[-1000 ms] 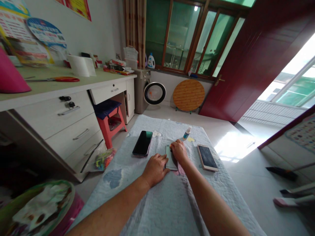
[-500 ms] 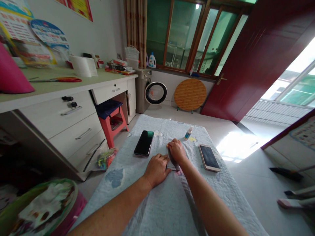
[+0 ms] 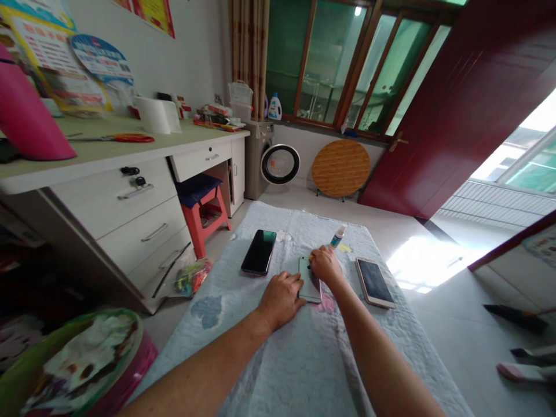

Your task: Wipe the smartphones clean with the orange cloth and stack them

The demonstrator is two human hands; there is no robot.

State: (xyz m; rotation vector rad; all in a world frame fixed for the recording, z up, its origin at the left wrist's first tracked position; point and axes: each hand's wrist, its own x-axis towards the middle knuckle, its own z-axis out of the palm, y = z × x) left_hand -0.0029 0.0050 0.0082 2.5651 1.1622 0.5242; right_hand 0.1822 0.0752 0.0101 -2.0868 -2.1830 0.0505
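A light-coloured phone (image 3: 308,285) lies on the pale blue cloth (image 3: 299,359) between my hands. My left hand (image 3: 281,298) rests at its left edge, fingers curled against it. On its upper right part, my right hand (image 3: 325,265) presses with bent fingers, pinching something small and orange that is mostly hidden. A black phone (image 3: 259,252) lies to the left, and a white and gold phone (image 3: 375,282) to the right. Just beyond my right hand stands a small spray bottle (image 3: 337,237) with a blue label.
Left of the cloth are a desk (image 3: 130,147), a red stool (image 3: 204,220) and a bin (image 3: 141,347) filled with waste. Behind stand a washing machine (image 3: 256,168) with its door open and a round wooden board (image 3: 341,168).
My right hand has shifted to the right across the phone, uncovering more of its surface. My left hand stays at the phone's left edge. The camera view has shifted slightly.
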